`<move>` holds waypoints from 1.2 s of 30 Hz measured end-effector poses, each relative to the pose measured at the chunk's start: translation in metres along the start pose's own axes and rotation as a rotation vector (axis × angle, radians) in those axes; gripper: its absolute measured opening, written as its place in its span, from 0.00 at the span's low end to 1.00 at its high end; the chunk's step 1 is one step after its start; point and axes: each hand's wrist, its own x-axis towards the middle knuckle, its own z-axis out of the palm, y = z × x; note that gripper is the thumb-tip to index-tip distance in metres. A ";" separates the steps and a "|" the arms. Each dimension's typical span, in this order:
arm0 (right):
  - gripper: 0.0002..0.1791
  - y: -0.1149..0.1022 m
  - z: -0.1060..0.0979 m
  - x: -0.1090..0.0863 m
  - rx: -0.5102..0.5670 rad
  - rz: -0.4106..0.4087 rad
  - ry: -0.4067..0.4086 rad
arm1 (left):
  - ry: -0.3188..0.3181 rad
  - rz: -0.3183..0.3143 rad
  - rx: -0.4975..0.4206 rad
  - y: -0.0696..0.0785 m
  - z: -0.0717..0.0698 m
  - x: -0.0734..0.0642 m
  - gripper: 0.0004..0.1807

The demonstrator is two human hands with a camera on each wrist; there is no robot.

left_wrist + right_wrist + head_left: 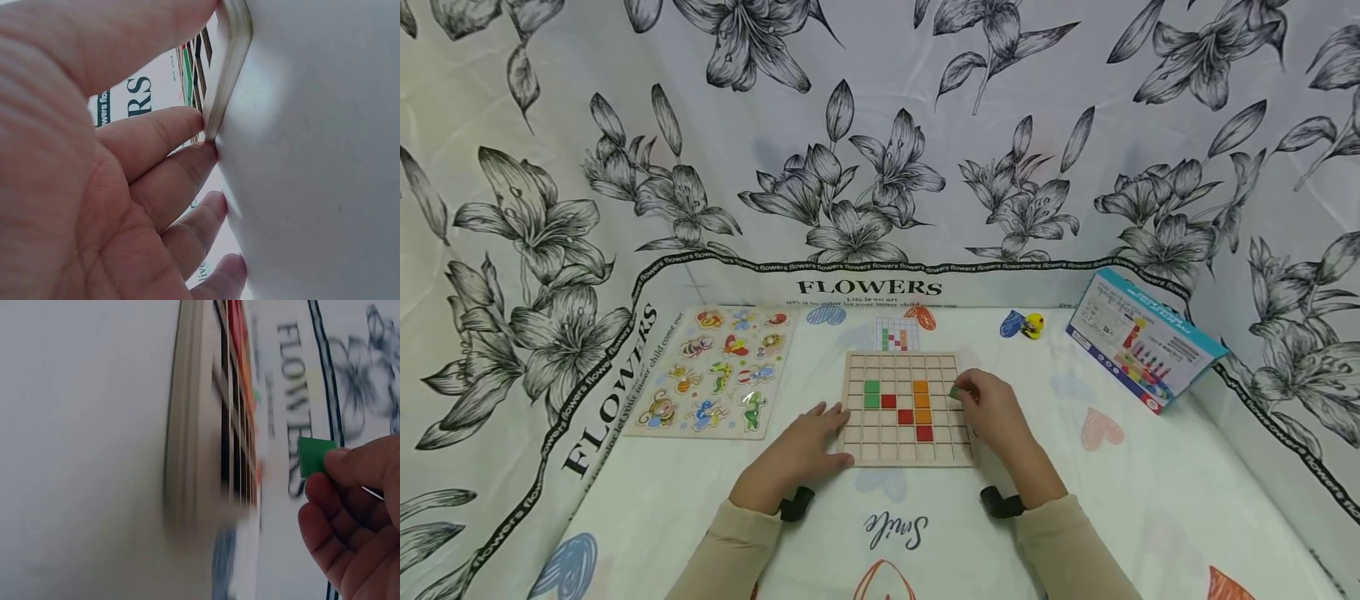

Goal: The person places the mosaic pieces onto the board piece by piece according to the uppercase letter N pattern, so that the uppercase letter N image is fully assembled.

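Note:
A wooden grid board point(880, 452) lies on the table, its cells partly filled with green point(872, 394), red point(906, 417) and orange point(921, 402) square tiles. My left hand point(802, 447) rests at the board's left edge, fingers spread; in the left wrist view the thumb and fingertips point(203, 153) touch the board's side and the table. Between thumb and fingers my right hand point(1000, 410) pinches a green square tile point(315, 456), held above the board's right edge.
Behind the board lies a pattern card point(897, 333) with coloured squares. To the left is an insect puzzle board point(707, 375). A yellow toy duck point(1033, 325) and a tilted cardboard box point(1142, 337) stand at the back right, before a flower-printed cloth.

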 end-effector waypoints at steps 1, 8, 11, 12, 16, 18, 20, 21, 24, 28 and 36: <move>0.06 -0.008 0.007 0.001 0.013 -0.022 -0.016 | -0.003 -0.008 -0.004 0.000 0.000 0.000 0.43; 0.06 -0.051 0.056 0.012 0.076 -0.130 -0.136 | -0.010 -0.015 -0.008 0.002 -0.001 -0.001 0.43; 0.06 -0.063 0.070 0.017 0.064 -0.185 -0.188 | -0.009 -0.005 0.001 0.001 -0.002 0.000 0.43; 0.05 -0.065 0.074 0.019 0.059 -0.200 -0.202 | -0.009 -0.004 0.000 0.001 -0.002 0.000 0.43; 0.04 -0.072 0.083 0.023 0.019 -0.209 -0.225 | -0.007 0.010 0.007 0.000 -0.002 0.002 0.43; 0.03 -0.073 0.085 0.024 0.001 -0.197 -0.220 | -0.007 0.012 0.006 0.000 -0.001 0.003 0.43; 0.03 -0.074 0.086 0.024 -0.018 -0.183 -0.223 | -0.009 0.013 0.011 0.000 -0.001 0.003 0.43; 0.02 -0.074 0.086 0.023 -0.021 -0.175 -0.230 | -0.012 0.012 0.013 -0.001 -0.001 0.003 0.43; 0.02 -0.075 0.086 0.021 -0.039 -0.160 -0.263 | -0.011 0.011 0.018 -0.001 -0.001 0.001 0.43; 0.02 -0.076 0.086 0.019 -0.061 -0.154 -0.289 | -0.005 0.004 0.017 0.000 -0.002 0.000 0.43; 0.04 -0.078 0.086 0.017 -0.113 -0.161 -0.293 | 0.002 -0.001 0.019 -0.001 0.000 0.000 0.43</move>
